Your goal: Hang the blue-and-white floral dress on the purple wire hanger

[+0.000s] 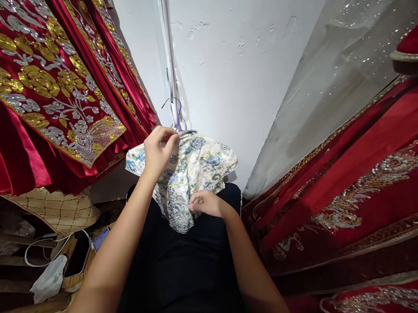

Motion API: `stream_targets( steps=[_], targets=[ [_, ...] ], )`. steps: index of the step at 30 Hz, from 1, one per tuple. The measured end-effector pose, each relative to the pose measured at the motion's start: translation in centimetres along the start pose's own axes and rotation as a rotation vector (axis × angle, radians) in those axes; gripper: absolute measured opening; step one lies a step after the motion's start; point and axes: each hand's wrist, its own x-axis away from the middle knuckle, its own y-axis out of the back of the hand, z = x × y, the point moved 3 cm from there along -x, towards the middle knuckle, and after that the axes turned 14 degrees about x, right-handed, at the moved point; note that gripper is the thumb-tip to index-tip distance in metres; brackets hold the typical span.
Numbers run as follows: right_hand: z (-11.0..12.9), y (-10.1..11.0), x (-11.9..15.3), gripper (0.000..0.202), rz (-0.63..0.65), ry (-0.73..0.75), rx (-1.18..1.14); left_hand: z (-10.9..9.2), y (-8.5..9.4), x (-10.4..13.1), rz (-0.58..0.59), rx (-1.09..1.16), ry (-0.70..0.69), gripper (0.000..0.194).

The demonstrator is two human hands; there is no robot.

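A small short-sleeved floral shirt point(209, 159), white with blue and yellow-green flowers, hangs in front of me over my knees. The purple hook of a hanger point(179, 112) rises from its neck, beside a metal pole. My left hand point(160, 150) is closed at the collar, thumb and forefinger pinched at the neck edge. Lower down, my right hand point(207, 203) has its fingers pinched together on the shirt's front, near the hem. The exact bit of cloth between the fingers of each hand is partly hidden.
Red embroidered garments point(46, 82) hang at the left, and red beaded ones point(333, 190) at the right beside a sheer glittery cover point(308, 97). The metal pole point(168, 45) stands against a white wall point(237, 45). A phone point(76, 254), white cable and plastic bag point(50, 279) lie lower left.
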Motion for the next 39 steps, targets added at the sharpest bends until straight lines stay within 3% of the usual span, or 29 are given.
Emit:
stream_targets(
  steps=[5,7,10,14,22,25,29,32,35,37,38,39],
  targets=[
    [6.3,4.8,-1.4,0.044,-0.522,0.220,-0.120,-0.8,-0.1,2.0,0.044,-0.032,-0.118,0.007],
    [8.9,6.3,-2.4,0.048,-0.630,0.344,-0.122,-0.6,0.0,2.5,0.031,-0.034,-0.138,0.007],
    [11.1,7.5,-4.0,0.031,-0.675,0.438,-0.020,-0.1,0.1,3.1,0.006,-0.031,-0.145,0.006],
    [11.5,7.8,-4.9,0.017,-0.694,0.459,0.061,0.4,0.2,4.3,-0.006,-0.014,-0.161,0.006],
    [11.8,7.1,-5.2,0.015,-0.782,0.486,-0.113,2.0,0.3,5.8,0.173,-0.112,-0.159,0.009],
    [12.5,7.9,-4.9,0.015,-0.826,0.498,-0.183,3.1,-0.2,8.1,0.317,-0.142,-0.107,0.010],
    [12.5,10.5,-2.0,0.016,-0.874,0.465,-0.360,4.0,-1.1,13.7,0.483,-0.114,0.035,0.013],
    [11.0,11.9,2.0,0.016,-0.755,0.463,-0.556,3.8,-1.4,15.9,0.367,-0.051,0.150,0.009],
    [7.7,12.0,6.1,0.023,-0.707,0.490,-0.721,3.9,-1.1,14.3,0.035,-0.058,0.222,0.032],
    [4.8,11.7,7.9,0.033,-0.886,0.454,-0.694,4.6,-0.8,11.6,-0.166,-0.103,0.280,0.053],
    [3.3,11.6,8.4,0.032,-1.053,0.351,-0.585,5.2,-0.7,10.1,-0.220,-0.127,0.309,0.063],
    [1.8,11.3,8.7,0.028,-1.227,0.132,-0.370,6.0,-0.5,8.5,-0.241,-0.149,0.337,0.071]
  ],
)
